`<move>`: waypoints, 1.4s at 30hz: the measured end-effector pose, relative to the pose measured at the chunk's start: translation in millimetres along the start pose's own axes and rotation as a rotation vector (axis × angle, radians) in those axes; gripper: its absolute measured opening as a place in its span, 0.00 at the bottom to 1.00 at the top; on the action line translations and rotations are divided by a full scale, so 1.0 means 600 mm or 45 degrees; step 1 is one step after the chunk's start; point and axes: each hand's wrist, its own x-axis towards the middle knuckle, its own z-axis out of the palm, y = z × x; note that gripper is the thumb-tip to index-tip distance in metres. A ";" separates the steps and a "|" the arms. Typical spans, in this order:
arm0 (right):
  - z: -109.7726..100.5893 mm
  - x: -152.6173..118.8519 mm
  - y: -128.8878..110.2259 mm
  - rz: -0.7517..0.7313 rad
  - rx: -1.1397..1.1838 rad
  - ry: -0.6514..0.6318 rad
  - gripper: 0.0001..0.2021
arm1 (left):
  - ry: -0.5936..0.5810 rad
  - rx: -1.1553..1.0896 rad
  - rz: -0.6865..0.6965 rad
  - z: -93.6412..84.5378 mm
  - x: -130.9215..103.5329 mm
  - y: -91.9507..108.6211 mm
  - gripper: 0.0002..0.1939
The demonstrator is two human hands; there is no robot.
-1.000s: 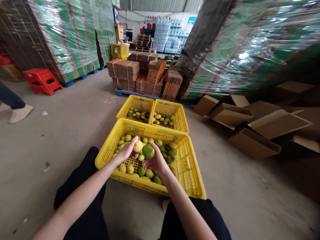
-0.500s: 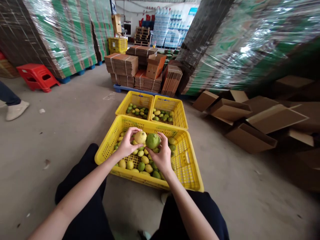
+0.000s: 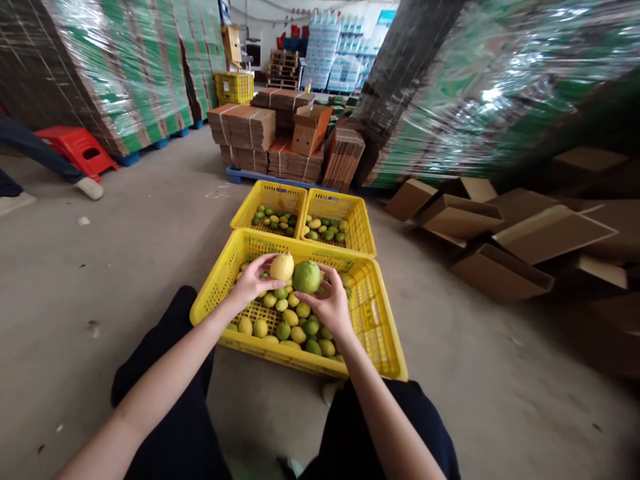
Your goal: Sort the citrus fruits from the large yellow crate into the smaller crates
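Observation:
Between the thumb and fingers of my left hand [image 3: 254, 281] is a pale yellow lemon [image 3: 283, 267], its tip turned upward. My right hand [image 3: 330, 301] grips a green lemon [image 3: 307, 277] from its right side. The two fruits are held side by side above a large yellow plastic crate [image 3: 387, 333]. Inside that crate lie several loose yellow and green lemons [image 3: 290, 318], partly hidden by my hands.
Two smaller yellow crates, left [image 3: 240, 212] and right [image 3: 363, 227], stand behind with several lemons each. Flattened cartons [image 3: 245, 127] are stacked on a blue pallet beyond. Open cardboard boxes [image 3: 505, 273] lie to the right. At left, a person's legs [image 3: 45, 150] pass a red stool [image 3: 85, 150].
Both lemons have been turned in my fingers; the yellow one's tip now points up. The person at left has stepped rightward, in front of the stool.

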 end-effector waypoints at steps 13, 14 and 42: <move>-0.013 -0.011 -0.027 0.403 0.408 -0.085 0.28 | -0.073 -0.278 -0.240 0.003 -0.019 0.009 0.27; -0.011 -0.011 -0.027 0.400 0.384 -0.067 0.27 | -0.086 -0.283 -0.252 0.006 -0.020 0.009 0.26; 0.004 -0.001 0.008 0.722 0.741 0.098 0.18 | -0.066 -0.263 -0.381 0.007 -0.020 -0.013 0.20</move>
